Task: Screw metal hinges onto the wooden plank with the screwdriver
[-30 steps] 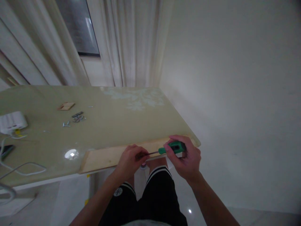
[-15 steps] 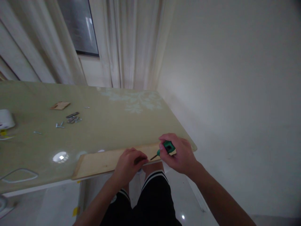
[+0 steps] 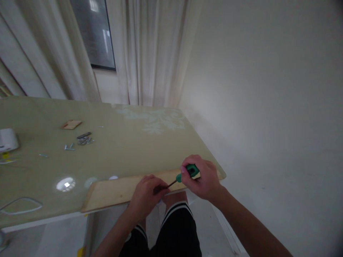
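Note:
A long pale wooden board (image 3: 112,192) lies along the near edge of the glossy greenish table (image 3: 128,142). My right hand (image 3: 200,180) is closed round the green handle of a screwdriver (image 3: 187,173), whose dark shaft slants down and left to the board's edge. My left hand (image 3: 147,194) is curled over that edge with its fingertips pinched at the screwdriver's tip. What the fingertips hold there is hidden.
Small metal screws and brackets (image 3: 80,140) and a thin wooden piece (image 3: 71,124) lie far left on the table. A white box (image 3: 8,140) and a white cable (image 3: 20,206) sit at the left edge. Curtains hang behind, a white wall stands to the right.
The screwdriver handle has tipped from nearly level to slanting upward in my right hand. The view has shifted slightly; both hands stay at the board's edge.

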A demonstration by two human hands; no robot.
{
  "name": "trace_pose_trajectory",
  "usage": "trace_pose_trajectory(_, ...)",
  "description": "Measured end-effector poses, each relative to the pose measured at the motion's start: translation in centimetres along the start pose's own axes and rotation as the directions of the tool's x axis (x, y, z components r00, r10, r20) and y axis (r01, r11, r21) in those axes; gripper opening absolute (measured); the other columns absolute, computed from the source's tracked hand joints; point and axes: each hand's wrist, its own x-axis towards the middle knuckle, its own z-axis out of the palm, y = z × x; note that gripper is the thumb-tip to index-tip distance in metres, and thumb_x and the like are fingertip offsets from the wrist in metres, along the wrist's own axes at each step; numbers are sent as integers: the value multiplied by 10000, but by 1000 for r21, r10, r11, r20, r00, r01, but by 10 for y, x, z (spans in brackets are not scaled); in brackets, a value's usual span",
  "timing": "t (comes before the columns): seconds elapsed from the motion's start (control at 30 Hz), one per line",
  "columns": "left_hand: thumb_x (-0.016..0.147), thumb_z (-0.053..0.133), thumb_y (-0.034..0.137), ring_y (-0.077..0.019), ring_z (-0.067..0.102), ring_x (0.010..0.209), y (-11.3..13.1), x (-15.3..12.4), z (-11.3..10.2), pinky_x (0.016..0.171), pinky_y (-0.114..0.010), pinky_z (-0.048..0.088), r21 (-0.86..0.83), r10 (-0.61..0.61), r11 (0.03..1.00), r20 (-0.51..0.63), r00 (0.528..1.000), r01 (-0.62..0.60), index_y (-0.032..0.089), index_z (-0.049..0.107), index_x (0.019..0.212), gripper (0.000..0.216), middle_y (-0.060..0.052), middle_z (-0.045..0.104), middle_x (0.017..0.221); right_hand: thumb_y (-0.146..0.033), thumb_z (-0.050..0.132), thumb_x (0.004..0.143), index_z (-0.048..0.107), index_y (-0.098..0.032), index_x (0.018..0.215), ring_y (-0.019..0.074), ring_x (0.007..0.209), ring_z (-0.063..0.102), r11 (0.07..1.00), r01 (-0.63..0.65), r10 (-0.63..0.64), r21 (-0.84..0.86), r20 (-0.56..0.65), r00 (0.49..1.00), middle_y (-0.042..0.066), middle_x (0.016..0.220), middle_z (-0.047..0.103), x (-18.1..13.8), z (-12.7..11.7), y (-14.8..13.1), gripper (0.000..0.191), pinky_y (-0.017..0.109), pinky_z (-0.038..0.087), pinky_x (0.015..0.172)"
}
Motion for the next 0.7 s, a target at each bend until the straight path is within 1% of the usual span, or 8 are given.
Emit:
trace_pose_trajectory(0.17, 881, 775, 284, -203, 679, 857, 2, 0, -1, 833, -329, 465, 7, -4, 1000, -2, 1000, 4, 270, 815, 901, 46, -7, 766, 842, -182, 573, 927, 531, -232, 963, 90, 591, 599, 1000, 0, 2, -18, 72, 997, -38, 740, 648, 0, 2, 0, 75, 200, 451, 609)
trace_pose_trajectory(0.3, 889, 769, 292, -197, 679, 851, 1, 1, 0, 821, -324, 463, 10, 17, 1000, -5, 1000, -17, 266, 805, 900, 47, -3, 772, 856, -179, 569, 933, 526, -230, 986, 97, 601, 593, 999, 21, -19, -27, 80, 997, -33, 754, 650, -1, 2, 0, 85, 211, 446, 619)
trace_pose_trajectory(0.4, 880, 774, 285, -200, 683, 850, 0, 2, 0, 816, -325, 464, 24, 47, 999, -4, 999, -47, 271, 805, 903, 41, -3, 775, 854, -179, 554, 936, 529, -233, 978, 112, 622, 600, 996, 90, -88, -3, 166, 982, -28, 768, 653, 3, 3, 0, 73, 231, 443, 630)
trace_pose_trajectory(0.47, 878, 775, 282, -205, 687, 856, 1, 2, -1, 819, -328, 468, 31, 57, 998, 0, 998, -57, 270, 801, 899, 36, -4, 775, 852, -188, 546, 948, 528, -232, 979, 121, 644, 605, 995, 93, -100, 38, 246, 964, -21, 788, 654, 10, 0, 0, 56, 243, 446, 640)
trace_pose_trajectory(0.5, 879, 774, 285, -206, 688, 857, 1, 2, -1, 820, -329, 471, 34, 61, 998, 0, 998, -61, 267, 798, 896, 34, -6, 775, 855, -203, 554, 955, 528, -229, 991, 125, 661, 607, 995, 80, -96, 67, 290, 952, -15, 810, 656, 14, -2, 0, 52, 247, 451, 646)
trace_pose_trajectory(0.57, 878, 775, 289, -207, 689, 848, 2, 2, -2, 811, -328, 476, 43, 64, 997, -6, 998, -64, 261, 789, 891, 34, -7, 770, 850, -227, 598, 949, 533, -219, 1061, 136, 743, 627, 990, 38, -90, 134, 407, 909, 15, 916, 670, 25, -10, -1, 130, 257, 477, 689)
trace_pose_trajectory(0.63, 868, 783, 276, -208, 687, 844, 3, 1, -3, 804, -328, 477, 60, 83, 995, -8, 997, -82, 255, 776, 887, 30, -6, 763, 839, -217, 618, 943, 528, -204, 1177, 153, 883, 647, 979, 14, -122, 203, 529, 840, 58, 1065, 670, 35, -19, -2, 251, 274, 506, 780)
trace_pose_trajectory(0.7, 851, 795, 242, -217, 688, 886, 2, 1, -2, 827, -336, 480, 84, 115, 990, -2, 993, -115, 255, 765, 900, 59, -9, 767, 878, -209, 593, 982, 502, -202, 1303, 162, 1000, 649, 974, 17, -154, 226, 606, 781, 83, 1174, 665, 41, -24, -4, 333, 288, 507, 862)
